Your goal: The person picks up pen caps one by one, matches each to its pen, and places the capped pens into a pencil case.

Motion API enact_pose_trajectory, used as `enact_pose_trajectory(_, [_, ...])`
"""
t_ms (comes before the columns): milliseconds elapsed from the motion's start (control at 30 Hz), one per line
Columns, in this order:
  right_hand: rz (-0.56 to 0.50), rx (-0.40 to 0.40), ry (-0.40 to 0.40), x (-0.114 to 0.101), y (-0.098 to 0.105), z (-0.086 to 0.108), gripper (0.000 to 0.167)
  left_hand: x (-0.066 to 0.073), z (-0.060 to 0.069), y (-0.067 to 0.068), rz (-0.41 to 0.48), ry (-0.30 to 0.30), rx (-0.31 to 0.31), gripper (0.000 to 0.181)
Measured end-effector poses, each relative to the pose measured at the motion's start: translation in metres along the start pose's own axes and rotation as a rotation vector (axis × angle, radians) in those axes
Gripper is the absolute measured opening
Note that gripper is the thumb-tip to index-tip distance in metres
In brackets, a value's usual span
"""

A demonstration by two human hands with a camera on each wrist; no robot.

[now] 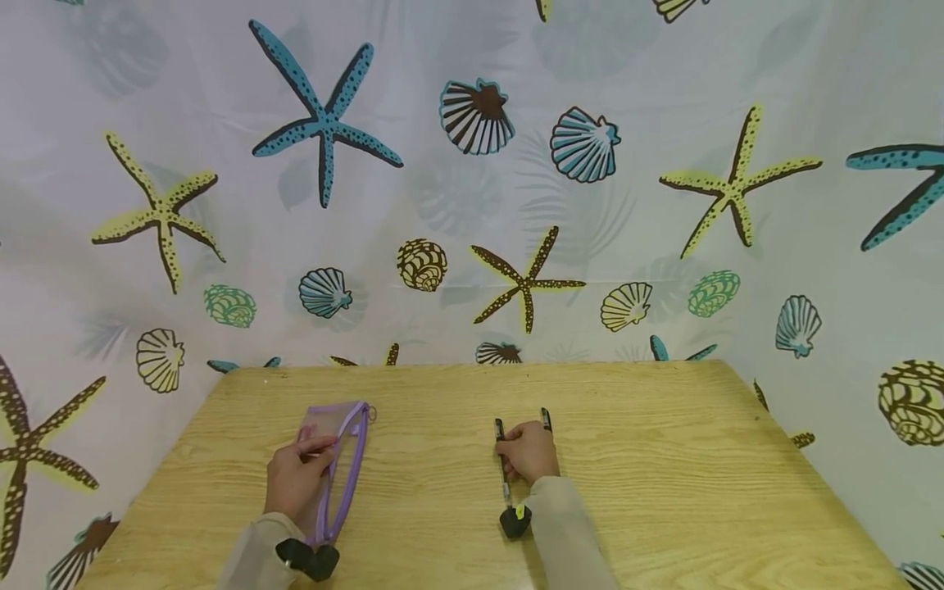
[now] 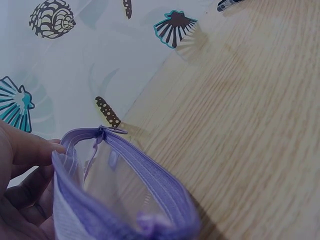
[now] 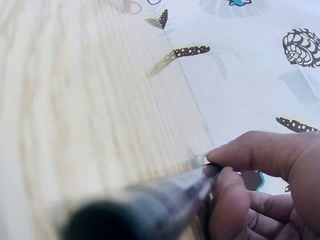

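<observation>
My left hand (image 1: 293,479) pinches one edge of a see-through pencil pouch (image 1: 355,471) with purple trim, at the left of the table. In the left wrist view, the mouth of the pouch (image 2: 172,197) gapes, its zip undone. My right hand (image 1: 533,452) pinches a dark-capped pen (image 1: 499,431) between thumb and fingers, right of the pouch. The pen (image 3: 167,195) looms large and blurred in the right wrist view. Just beyond my right hand's knuckles lies a second dark pen (image 1: 546,419), partly hidden by the hand.
Both hands are over a light wooden table (image 1: 664,459). Behind it and at its sides hangs a white curtain (image 1: 413,188) printed with starfish and shells. A black wrist camera (image 1: 515,521) sits by the right wrist, another (image 1: 310,560) by the left.
</observation>
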State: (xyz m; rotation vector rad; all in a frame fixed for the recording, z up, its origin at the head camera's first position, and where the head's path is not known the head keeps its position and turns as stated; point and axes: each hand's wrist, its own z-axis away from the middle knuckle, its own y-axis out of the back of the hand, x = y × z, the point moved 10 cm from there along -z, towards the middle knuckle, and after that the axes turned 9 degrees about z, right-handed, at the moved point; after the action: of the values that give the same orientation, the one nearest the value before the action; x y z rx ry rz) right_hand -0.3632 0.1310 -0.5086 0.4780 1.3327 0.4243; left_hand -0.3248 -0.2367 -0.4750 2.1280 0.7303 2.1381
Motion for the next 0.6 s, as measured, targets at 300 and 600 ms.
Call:
enact_pose_trajectory(300, [-0.007,0.038,0.011,0.0024,0.0026,-0.0021,0.007,0.0015,-0.0001,0.001,0.008,-0.012,0.003,0.021])
enact_pose_trajectory(600, [-0.012,0.07,0.014,0.006,0.0018,-0.0032,0.008,0.002,0.0003,0.0023,-0.02,-0.02,0.012,0.021])
